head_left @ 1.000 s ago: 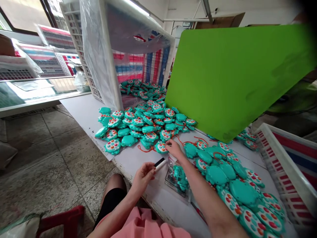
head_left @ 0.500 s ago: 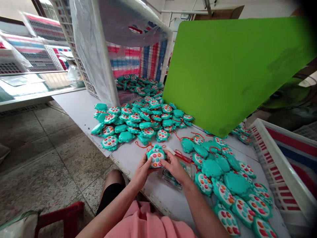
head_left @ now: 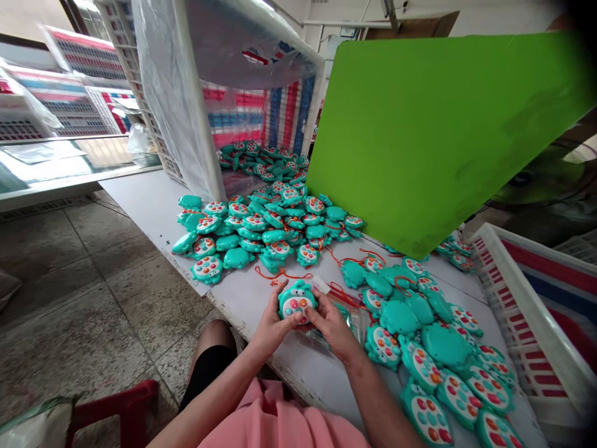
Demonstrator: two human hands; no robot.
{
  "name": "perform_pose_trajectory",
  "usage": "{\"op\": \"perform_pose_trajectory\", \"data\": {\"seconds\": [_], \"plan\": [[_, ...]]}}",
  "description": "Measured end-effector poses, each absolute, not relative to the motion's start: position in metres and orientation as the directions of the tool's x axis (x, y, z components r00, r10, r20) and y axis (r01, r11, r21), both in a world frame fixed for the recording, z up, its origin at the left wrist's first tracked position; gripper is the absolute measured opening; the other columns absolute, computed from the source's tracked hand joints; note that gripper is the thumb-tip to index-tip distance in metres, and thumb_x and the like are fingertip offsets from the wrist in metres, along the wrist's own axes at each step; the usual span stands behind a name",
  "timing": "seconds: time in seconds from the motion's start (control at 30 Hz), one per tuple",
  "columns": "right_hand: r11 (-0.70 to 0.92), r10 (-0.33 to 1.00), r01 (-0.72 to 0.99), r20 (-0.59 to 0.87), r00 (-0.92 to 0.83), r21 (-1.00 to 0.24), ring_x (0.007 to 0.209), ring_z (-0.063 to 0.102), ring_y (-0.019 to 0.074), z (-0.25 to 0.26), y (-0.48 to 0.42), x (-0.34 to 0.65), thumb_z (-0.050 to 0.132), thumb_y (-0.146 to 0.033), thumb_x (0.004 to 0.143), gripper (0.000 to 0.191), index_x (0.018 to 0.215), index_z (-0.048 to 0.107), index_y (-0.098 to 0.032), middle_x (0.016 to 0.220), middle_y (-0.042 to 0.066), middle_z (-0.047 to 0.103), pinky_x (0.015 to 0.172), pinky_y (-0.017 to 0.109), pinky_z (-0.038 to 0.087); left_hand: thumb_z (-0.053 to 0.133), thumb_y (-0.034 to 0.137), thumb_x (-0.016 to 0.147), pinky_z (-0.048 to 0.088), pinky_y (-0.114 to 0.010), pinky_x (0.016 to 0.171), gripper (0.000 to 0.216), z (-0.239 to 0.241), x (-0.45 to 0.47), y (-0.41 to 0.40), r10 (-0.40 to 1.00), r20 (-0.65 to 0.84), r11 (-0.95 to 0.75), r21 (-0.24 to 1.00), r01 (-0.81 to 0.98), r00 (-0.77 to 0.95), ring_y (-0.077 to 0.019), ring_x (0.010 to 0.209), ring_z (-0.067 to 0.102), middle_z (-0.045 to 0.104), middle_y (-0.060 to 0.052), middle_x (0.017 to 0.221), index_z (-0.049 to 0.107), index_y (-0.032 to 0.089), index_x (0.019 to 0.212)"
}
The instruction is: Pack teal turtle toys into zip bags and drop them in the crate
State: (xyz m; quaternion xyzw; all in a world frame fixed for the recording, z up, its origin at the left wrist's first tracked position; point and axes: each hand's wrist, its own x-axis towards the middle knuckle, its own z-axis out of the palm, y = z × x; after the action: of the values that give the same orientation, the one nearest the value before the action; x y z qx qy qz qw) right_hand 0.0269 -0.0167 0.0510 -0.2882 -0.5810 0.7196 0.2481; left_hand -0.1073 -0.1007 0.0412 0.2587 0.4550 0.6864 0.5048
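Note:
Both my hands grip one teal frog-shaped toy (head_left: 296, 300) with coloured buttons, held just above the near edge of the white table (head_left: 261, 297). My left hand (head_left: 270, 325) clasps its left side, thumb on the buttons. My right hand (head_left: 329, 322) clasps its right side. An orange cord trails from the toy. Behind my right hand lies a clear plastic bag (head_left: 354, 317) with another toy in it.
Heaps of the same teal toys cover the table ahead (head_left: 261, 227) and to the right (head_left: 433, 348). A large green board (head_left: 433, 137) leans at the back right. White crates stand behind (head_left: 186, 93) and at the right (head_left: 536, 298). A red stool (head_left: 116, 407) sits by my knee.
My right hand picked a toy from the heap and brought it toward me; my left hand let go of the black-and-white marker and joined it. Both thumbs now press the buttons.

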Motion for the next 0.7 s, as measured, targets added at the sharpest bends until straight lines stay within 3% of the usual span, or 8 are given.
{"op": "perform_pose_trajectory", "data": {"seconds": [0.13,0.27,0.33,0.43,0.53,0.7], "plan": [[-0.179,0.68,-0.072,-0.07,-0.73,-0.981,0.097,0.063,0.0214,0.055,-0.022,0.026,0.069,-0.04,0.079,0.043,0.119,0.054,-0.029,0.108,0.002,0.065,0.08,0.037,0.056,0.069,0.042,0.077,0.053,-0.031,0.079,0.055,0.04,-0.108,-0.103,0.928,-0.117,-0.069,0.88,-0.471,-0.353,-0.0205,0.094,0.062,0.064,-0.006,0.109,0.051,0.023,0.125],[-0.145,0.671,-0.095,-0.028,-0.741,-0.985,0.096,0.063,0.0211,0.055,-0.023,0.029,0.069,-0.035,0.08,0.04,0.116,0.055,-0.028,0.107,0.003,0.065,0.083,0.038,0.054,0.072,0.04,0.075,0.051,-0.029,0.079,0.046,0.041,-0.111,-0.104,0.932,-0.1,-0.072,0.89,-0.45,-0.348,-0.0196,0.09,0.062,0.065,-0.004,0.101,0.056,0.022,0.114],[-0.07,0.707,-0.101,0.022,-0.707,-0.992,0.098,0.063,0.0218,0.054,-0.021,0.033,0.069,-0.032,0.08,0.037,0.114,0.056,-0.028,0.108,0.003,0.065,0.086,0.039,0.053,0.075,0.041,0.072,0.048,-0.032,0.087,0.053,0.043,-0.112,-0.104,0.946,-0.065,-0.08,0.902,-0.424,-0.317,-0.0233,0.102,0.06,0.062,-0.007,0.113,0.055,0.023,0.118],[0.22,0.76,-0.068,0.215,-0.613,-0.973,0.113,0.056,0.0246,0.051,-0.019,0.038,0.068,-0.018,0.076,0.028,0.103,0.061,-0.026,0.119,0.006,0.06,0.095,0.041,0.047,0.082,0.046,0.061,0.046,-0.037,0.094,0.085,0.046,-0.112,-0.104,0.969,-0.033,-0.082,0.892,-0.444,-0.245,-0.0314,0.124,0.047,0.041,-0.012,0.143,0.043,0.028,0.135],[0.494,0.729,0.025,0.398,-0.557,-0.869,0.126,0.046,0.0254,0.051,-0.02,0.041,0.058,-0.005,0.074,0.031,0.096,0.062,-0.026,0.129,0.006,0.053,0.104,0.044,0.039,0.083,0.045,0.06,0.046,-0.039,0.095,0.102,0.046,-0.11,-0.104,0.98,-0.017,-0.082,0.877,-0.474,-0.2,-0.034,0.132,0.037,0.03,-0.013,0.15,0.028,0.031,0.144],[0.586,0.702,0.097,0.444,-0.557,-0.805,0.128,0.044,0.0231,0.05,-0.024,0.039,0.049,-0.001,0.074,0.062,0.13,0.046,-0.027,0.135,0.008,0.049,0.107,0.045,0.038,0.085,0.031,0.059,0.043,-0.039,0.1,0.107,0.046,-0.106,-0.102,0.966,0.015,-0.125,0.901,-0.415,-0.259,-0.0327,0.135,0.033,0.028,-0.011,0.152,0.022,0.033,0.146]]}}
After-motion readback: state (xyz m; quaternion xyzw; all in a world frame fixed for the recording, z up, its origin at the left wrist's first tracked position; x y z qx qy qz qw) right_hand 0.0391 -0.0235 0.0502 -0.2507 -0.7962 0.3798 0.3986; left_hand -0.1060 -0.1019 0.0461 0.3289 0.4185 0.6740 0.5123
